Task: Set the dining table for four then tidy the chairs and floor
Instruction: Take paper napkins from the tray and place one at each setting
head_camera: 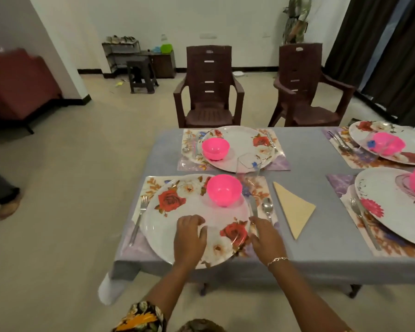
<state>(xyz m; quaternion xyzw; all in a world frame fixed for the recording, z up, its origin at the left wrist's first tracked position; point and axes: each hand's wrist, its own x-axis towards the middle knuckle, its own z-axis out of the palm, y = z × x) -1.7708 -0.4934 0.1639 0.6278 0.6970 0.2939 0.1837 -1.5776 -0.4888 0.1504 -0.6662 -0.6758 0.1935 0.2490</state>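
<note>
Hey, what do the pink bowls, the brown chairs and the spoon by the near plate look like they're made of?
Pink bowl: probably plastic, glossy; the even, vivid colour glows slightly, with soft highlights.
Brown chairs: moulded plastic, it seems, with a dull finish; one-piece shells with slotted backs.
Spoon: metal, likely stainless steel, polished; its bowl shows bright reflections.

The head camera is looking forward and down from close above the surface's (304,161) near edge, facing two chairs (209,92) beyond it.

The left grip (189,233) rests on the near floral plate (168,226), the right grip (264,236) at its right rim.
</note>
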